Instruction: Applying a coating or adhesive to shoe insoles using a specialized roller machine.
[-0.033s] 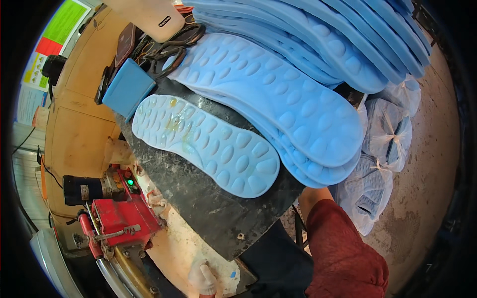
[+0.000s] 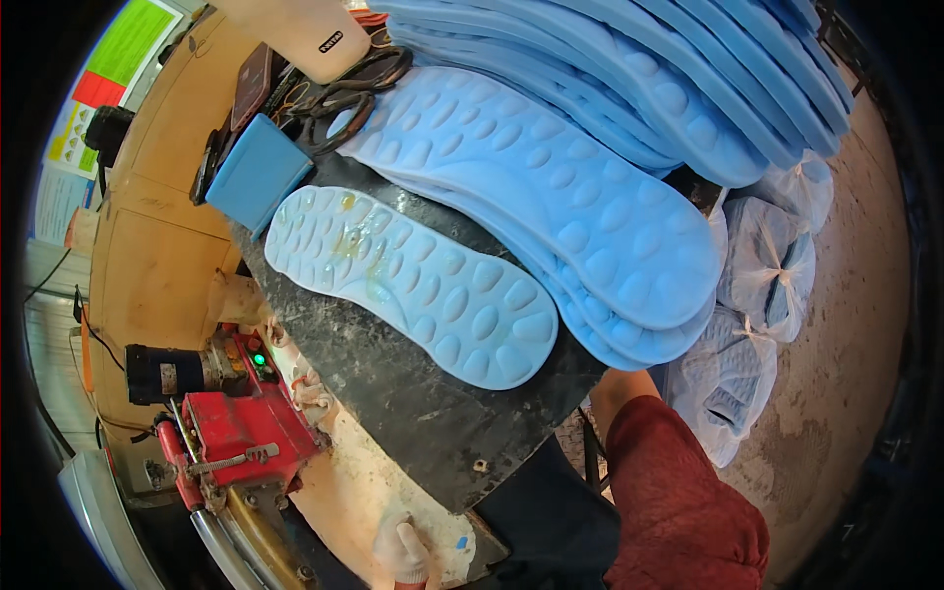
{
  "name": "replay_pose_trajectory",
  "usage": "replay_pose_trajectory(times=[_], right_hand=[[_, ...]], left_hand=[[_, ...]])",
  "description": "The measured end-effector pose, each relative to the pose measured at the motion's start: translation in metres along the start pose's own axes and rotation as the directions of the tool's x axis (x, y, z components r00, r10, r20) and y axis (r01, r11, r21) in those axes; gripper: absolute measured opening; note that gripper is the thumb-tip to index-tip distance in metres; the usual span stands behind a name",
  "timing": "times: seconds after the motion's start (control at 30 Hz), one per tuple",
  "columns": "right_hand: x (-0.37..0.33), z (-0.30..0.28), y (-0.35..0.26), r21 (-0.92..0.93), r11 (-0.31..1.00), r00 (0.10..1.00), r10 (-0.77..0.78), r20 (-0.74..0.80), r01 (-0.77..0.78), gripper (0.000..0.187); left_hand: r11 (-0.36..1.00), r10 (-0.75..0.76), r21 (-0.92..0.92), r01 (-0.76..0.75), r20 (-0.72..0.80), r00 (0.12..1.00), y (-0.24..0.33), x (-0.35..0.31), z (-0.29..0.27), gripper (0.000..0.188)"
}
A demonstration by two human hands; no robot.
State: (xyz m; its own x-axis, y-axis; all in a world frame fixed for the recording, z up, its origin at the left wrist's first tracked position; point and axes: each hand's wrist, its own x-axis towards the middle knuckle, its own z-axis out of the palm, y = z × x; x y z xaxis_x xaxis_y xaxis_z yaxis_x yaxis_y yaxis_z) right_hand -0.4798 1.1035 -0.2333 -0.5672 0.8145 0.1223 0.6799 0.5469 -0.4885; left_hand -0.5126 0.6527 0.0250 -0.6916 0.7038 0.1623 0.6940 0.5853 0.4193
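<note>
A pale blue shoe sole with oval bumps lies on a dark, worn board, wet yellowish streaks across its narrower part. Beside it, several larger blue soles rest in an overlapping pile. My right hand reaches under the near end of this pile from a dark red sleeve; its fingers are hidden by the soles. Low in the picture, my left hand, in a pale glove, is curled closed over the light worktop. Whatever it may hold cannot be seen.
More blue soles are stacked at the back. A red machine with a green light stands at left. Black-handled scissors, a light blue block and a translucent container sit at the far left. Bagged soles lie at right.
</note>
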Motion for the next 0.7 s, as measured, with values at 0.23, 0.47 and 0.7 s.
replay_pose_trajectory(times=[0.23, 0.47, 0.7], right_hand=[[-0.049, -0.062, -0.020, 0.081, 0.981, 0.981, -0.166, -0.100, 0.174, 0.067], [-0.117, -0.195, -0.055, 0.151, 0.927, 0.925, -0.305, -0.228, 0.343, 0.070], [-0.215, -0.332, -0.105, 0.148, 0.916, 0.911, -0.332, -0.245, 0.374, 0.080]], left_hand=[[0.999, -0.044, 0.005, 0.045, -0.003, 0.999, -0.022, -0.011, 0.004, 0.034], [0.967, -0.020, -0.253, 0.014, -0.021, 1.000, -0.025, -0.012, -0.003, 0.022], [0.869, 0.374, -0.364, -0.335, 0.041, 0.926, 0.087, 0.009, -0.047, 0.063]])
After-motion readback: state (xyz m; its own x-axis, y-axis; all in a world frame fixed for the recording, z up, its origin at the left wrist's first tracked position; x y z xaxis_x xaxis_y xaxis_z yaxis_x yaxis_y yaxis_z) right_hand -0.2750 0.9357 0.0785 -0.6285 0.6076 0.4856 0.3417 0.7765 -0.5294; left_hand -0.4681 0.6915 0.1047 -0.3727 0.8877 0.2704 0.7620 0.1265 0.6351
